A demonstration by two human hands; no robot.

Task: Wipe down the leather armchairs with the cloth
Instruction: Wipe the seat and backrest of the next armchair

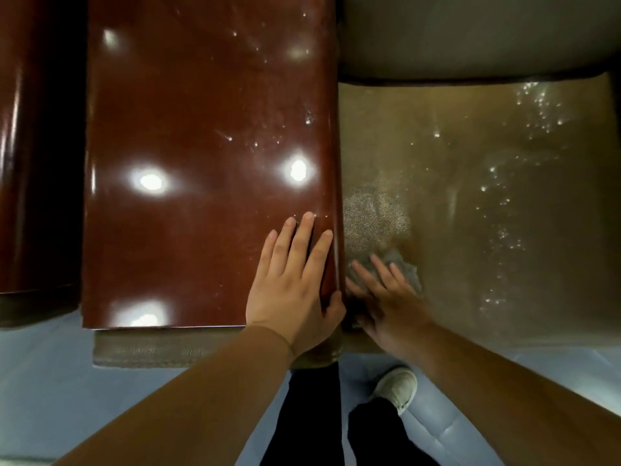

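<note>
Left hand (295,284) flat on armrest (201,163), right hand (386,297) pressing cloth (403,264) flat into seat (470,213), could bunch and skip the seam

The wide armrest (208,163) lies left of the seat cushion (487,213), with the backrest (470,35) behind it; the left hand (295,284) rests on the armrest, the right hand (386,297) presses the cloth (403,264) on the seat just beside it

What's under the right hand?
A grey cloth lies under the right hand, pressed onto the tan seat cushion. Only its far edge shows past the fingertips; the rest, and the leather beneath, are covered by the hand.
</note>
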